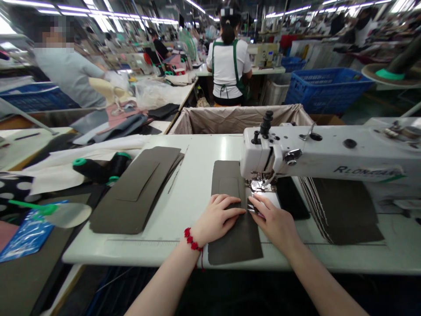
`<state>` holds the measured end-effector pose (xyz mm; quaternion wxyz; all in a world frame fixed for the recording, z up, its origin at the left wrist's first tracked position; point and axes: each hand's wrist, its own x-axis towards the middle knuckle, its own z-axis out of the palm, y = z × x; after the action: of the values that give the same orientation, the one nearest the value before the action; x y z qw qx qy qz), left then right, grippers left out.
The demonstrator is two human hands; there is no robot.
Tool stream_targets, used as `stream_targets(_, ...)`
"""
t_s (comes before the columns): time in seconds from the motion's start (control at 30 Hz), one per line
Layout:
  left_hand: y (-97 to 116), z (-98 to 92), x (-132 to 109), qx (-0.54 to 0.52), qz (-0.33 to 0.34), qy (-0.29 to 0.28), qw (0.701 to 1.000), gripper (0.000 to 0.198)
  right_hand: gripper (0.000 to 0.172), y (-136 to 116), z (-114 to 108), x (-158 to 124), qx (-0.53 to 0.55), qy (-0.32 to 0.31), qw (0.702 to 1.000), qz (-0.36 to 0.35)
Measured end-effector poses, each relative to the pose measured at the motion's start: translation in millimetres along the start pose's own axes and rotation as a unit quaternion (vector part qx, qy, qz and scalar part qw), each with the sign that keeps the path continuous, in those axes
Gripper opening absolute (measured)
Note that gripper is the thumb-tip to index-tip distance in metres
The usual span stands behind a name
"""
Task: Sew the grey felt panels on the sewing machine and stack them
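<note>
A dark olive fabric piece (235,239) with a smaller patch on it lies flat on the white table (197,188), running under the presser foot (261,186) of a white sewing machine (329,153). My left hand (217,217) rests flat on the piece, fingers spread, a red bead bracelet at its wrist. My right hand (276,224) lies on the piece's right edge just in front of the presser foot and pinches a small metal tool (255,210), likely thread snips.
A stack of the same olive pieces (138,193) lies to the left, another stack (342,210) under the machine arm at right. Black thread cones (101,169) sit at far left. A cloth-lined bin (237,118) stands behind the table. Other people work beyond.
</note>
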<state>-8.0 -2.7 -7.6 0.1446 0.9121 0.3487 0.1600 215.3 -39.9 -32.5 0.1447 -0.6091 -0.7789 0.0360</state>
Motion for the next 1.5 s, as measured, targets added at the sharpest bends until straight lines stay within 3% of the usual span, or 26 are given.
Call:
stream_targets(0.93, 2.5, 4.1, 1.5, -0.010, -0.033, 0.010, 0.999, 0.034, 0.041, 2.4, 3.2, -0.3, 0.009, 0.001, 1.000, -0.004)
stream_targets(1.5, -3.0, 15.2, 3.5, 0.044, -0.070, 0.018, 0.996, 0.051, 0.043, 2.8, 2.9, -1.0, 0.011, 0.000, 1.000, -0.010)
